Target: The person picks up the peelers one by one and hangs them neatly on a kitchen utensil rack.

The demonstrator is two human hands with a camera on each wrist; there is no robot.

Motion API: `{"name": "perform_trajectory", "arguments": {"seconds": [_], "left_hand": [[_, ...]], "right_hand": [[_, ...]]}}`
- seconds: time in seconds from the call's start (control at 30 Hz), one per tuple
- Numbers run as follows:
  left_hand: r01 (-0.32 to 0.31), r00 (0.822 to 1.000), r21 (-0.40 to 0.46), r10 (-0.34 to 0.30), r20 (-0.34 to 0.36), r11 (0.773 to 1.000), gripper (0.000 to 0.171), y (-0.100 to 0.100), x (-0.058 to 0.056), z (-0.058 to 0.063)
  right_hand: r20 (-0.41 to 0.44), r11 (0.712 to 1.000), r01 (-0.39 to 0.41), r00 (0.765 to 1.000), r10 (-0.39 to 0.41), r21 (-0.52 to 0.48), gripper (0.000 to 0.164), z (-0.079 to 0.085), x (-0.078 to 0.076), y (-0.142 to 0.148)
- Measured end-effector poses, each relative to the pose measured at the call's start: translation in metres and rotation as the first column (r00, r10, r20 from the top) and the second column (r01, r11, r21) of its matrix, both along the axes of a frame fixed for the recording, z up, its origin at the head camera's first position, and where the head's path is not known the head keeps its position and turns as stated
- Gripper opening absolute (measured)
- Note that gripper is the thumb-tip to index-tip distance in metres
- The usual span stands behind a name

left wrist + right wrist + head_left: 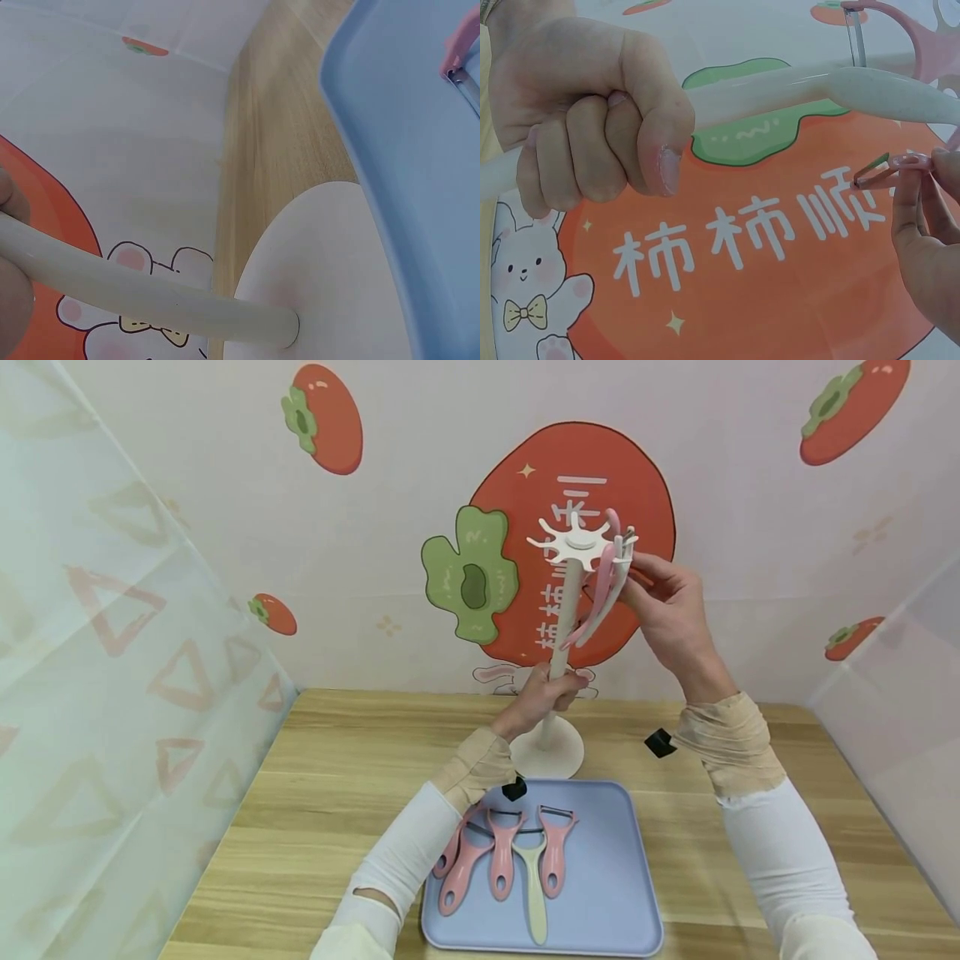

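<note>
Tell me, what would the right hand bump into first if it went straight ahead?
Past the pink peeler it pinches, the right hand would probably meet the pale peeler close beside it, then perhaps the white stand. They overlap in view, so depth is unclear.

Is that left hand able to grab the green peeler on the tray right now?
Probably not: the left hand is wrapped round the white pole. It would likely have to let go first, though the green peeler has its handle uncovered.
</note>
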State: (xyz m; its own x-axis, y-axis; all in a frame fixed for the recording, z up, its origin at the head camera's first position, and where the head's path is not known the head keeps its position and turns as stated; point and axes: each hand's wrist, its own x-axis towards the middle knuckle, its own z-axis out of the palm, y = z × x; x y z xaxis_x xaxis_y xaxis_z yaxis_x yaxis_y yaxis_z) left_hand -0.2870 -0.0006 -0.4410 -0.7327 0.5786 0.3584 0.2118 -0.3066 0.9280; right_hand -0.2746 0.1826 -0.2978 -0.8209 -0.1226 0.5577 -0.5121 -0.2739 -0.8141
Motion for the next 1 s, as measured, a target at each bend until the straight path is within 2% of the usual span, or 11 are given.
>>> {"name": "perform_trajectory", "arguments": {"seconds": [0.43, 0.63, 0.83, 1.0], "left_hand": [[-0.006, 1.0, 0.005, 0.006, -0.016, 1.0, 0.045, -0.001, 0.001, 0.002], [-0.012, 1.0, 0.006, 0.012, -0.007, 1.0, 0.044, -0.001, 0.003, 0.0], [-0.004, 1.0, 0.008, 0.004, -0.008, 1.0, 0.045, -0.001, 0.003, 0.001], [-0.004, 1.0, 0.004, 0.004, -0.011, 1.0, 0.045, -0.001, 0.002, 0.001]], "right_hand": [[-0.013, 0.999, -0.017, 1.0, 0.018, 0.043, 0.032, 0.0, 0.002, 0.001], [-0.019, 0.998, -0.054, 0.998, 0.055, 0.041, 0.031, -0.002, 0.004, 0.0], [-0.025, 0.996, -0.019, 0.999, 0.021, 0.088, 0.031, -0.007, 0.004, 0.001], [-0.005, 0.996, -0.009, 1.0, 0.01, 0.083, 0.031, -0.013, 0.004, 0.002]]}}
